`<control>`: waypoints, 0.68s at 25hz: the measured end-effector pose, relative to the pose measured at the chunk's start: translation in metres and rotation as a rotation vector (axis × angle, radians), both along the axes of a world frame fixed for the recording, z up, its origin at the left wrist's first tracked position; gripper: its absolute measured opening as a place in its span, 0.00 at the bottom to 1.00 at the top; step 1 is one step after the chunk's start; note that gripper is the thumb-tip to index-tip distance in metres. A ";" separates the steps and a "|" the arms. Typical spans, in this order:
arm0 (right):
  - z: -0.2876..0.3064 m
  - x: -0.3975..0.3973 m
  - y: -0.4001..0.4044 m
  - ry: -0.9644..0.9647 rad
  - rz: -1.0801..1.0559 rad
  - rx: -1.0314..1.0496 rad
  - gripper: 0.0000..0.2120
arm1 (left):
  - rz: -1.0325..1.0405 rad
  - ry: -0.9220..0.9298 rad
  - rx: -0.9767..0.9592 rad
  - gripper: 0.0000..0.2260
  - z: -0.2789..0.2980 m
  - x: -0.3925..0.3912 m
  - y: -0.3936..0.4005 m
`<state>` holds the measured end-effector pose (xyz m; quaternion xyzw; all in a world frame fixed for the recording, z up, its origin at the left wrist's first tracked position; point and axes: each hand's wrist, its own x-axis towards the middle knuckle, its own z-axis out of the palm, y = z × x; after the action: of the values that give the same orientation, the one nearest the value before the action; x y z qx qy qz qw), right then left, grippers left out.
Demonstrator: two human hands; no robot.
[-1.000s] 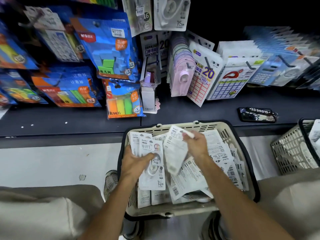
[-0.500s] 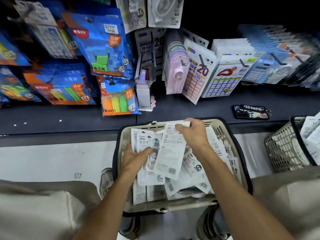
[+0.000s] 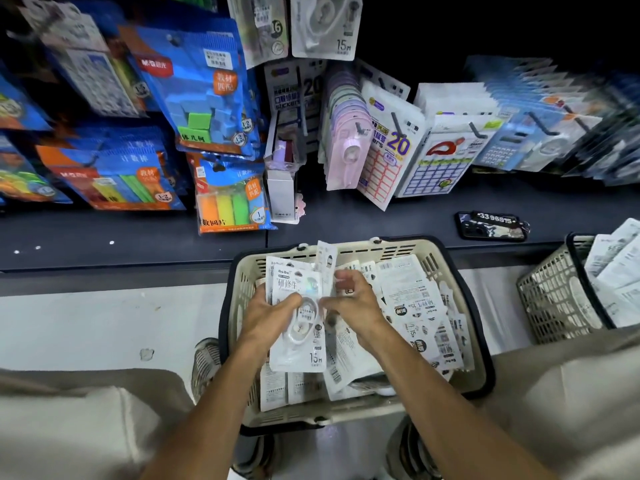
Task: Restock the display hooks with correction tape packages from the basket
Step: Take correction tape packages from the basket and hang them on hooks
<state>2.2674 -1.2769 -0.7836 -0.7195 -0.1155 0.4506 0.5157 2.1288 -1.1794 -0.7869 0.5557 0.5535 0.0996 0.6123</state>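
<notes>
Over the basket (image 3: pixel 460 299), the left hand (image 3: pixel 266 315) grips a stack of correction tape packages (image 3: pixel 299 318) while the right hand (image 3: pixel 353 306) pinches its edge; these light, slippery, flexible cards seem best held near the top hang-hole.

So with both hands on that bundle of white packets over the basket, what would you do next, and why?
Probably lift the stack of packages toward the white 15m correction tape hanging on the top hook. The left hand grips the stack, the right hand is at its edge, and it matches that hanging pack. Many more remain in the basket.
</notes>
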 end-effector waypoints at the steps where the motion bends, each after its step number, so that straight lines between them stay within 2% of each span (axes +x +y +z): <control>1: -0.008 -0.001 -0.004 0.117 -0.040 -0.002 0.27 | -0.023 0.017 0.002 0.19 -0.004 -0.001 -0.002; 3: -0.023 -0.002 -0.011 0.254 -0.011 -0.014 0.23 | -0.051 0.057 0.060 0.21 -0.006 -0.001 -0.006; 5: -0.031 -0.001 -0.015 0.236 0.106 -0.015 0.16 | -0.062 0.107 0.210 0.24 -0.005 -0.001 -0.006; 7: -0.034 0.000 -0.013 0.208 0.114 -0.006 0.11 | -0.029 0.133 0.310 0.29 0.002 -0.002 -0.002; 9: -0.036 -0.004 -0.009 0.322 0.071 0.072 0.12 | -0.011 0.152 0.322 0.32 0.004 -0.004 0.005; 11: -0.038 -0.009 -0.007 0.404 0.060 0.152 0.17 | 0.014 0.125 0.257 0.25 0.000 -0.007 0.008; 13: -0.042 -0.009 -0.009 0.325 0.041 0.181 0.20 | 0.091 0.023 0.127 0.14 -0.006 -0.008 0.009; 14: -0.044 -0.007 -0.011 0.309 0.009 0.198 0.20 | 0.111 -0.016 0.074 0.11 -0.007 -0.007 0.008; 17: -0.047 -0.002 -0.019 0.437 -0.036 0.311 0.14 | 0.049 -0.082 0.020 0.11 -0.007 -0.009 0.010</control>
<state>2.2653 -1.2955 -0.8305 -0.5193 -0.0564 0.5626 0.6408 2.1201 -1.1693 -0.7940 0.5436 0.5405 0.1428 0.6261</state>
